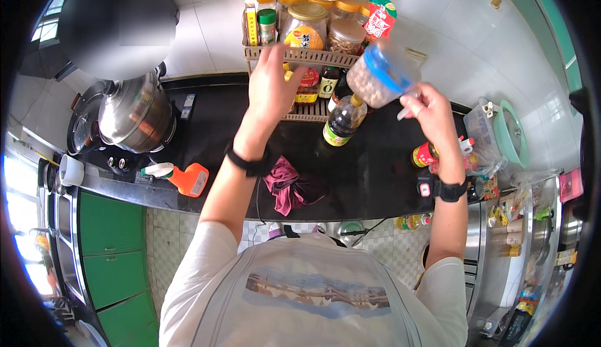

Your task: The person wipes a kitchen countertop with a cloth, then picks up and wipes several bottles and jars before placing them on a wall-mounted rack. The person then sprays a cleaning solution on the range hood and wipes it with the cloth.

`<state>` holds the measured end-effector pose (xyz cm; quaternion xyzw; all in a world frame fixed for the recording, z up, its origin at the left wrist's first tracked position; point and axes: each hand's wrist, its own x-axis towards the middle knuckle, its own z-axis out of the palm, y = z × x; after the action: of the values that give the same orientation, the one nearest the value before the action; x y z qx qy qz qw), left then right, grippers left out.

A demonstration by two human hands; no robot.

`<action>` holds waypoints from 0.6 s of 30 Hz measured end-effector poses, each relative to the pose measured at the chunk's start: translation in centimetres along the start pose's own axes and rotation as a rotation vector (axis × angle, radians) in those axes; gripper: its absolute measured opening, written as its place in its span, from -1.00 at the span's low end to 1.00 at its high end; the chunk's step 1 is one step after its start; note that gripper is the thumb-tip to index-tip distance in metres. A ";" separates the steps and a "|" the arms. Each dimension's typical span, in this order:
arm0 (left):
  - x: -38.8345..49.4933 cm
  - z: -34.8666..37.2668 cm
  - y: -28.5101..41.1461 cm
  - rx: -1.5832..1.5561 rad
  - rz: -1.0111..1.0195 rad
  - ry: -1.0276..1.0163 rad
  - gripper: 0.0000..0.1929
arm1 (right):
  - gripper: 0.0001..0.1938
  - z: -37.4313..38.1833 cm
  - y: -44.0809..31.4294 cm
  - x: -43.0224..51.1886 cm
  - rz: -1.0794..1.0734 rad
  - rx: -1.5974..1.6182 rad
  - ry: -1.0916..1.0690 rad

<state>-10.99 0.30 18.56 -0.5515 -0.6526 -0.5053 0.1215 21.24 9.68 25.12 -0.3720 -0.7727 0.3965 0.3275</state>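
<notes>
My right hand (429, 112) grips a clear plastic container (371, 82) by its handle. The container has a blue band, is tilted, and holds pale, nut-like pieces. My left hand (272, 84) is raised in front of a two-tier spice rack (324, 57), its thumb apart from the fingers and nothing in it. On the rack's upper tier stand a wide jar with a yellow lid (304, 25), a green-capped shaker (267, 27) and a jar of dried pieces (345, 36). Below the container, a dark sauce bottle (344, 121) stands on the black counter.
A crumpled maroon cloth (288, 185) and an orange spray bottle (190, 178) lie near the counter's (225, 168) front edge. A lidded steel pot (134, 117) sits on the stove at left. At right are a red-labelled bottle (424, 154) and a green lid (512, 133).
</notes>
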 end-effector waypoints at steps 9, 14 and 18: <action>13.0 3.4 1.8 0.509 -0.152 -0.280 -0.12 | -0.63 -3.4 -3.5 3.2 0.039 -0.121 -0.045; 13.5 4.6 1.8 0.552 -0.159 -0.308 -0.10 | -0.60 -3.7 -3.2 3.6 0.057 -0.111 -0.078; 13.5 4.7 1.7 0.507 -0.196 -0.248 -0.09 | -0.60 -3.7 -2.7 4.3 0.053 -0.145 -0.064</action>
<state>-12.60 11.87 26.92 -0.4955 -0.8179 -0.2644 0.1252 21.21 13.50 30.13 -0.4023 -0.7993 0.3597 0.2644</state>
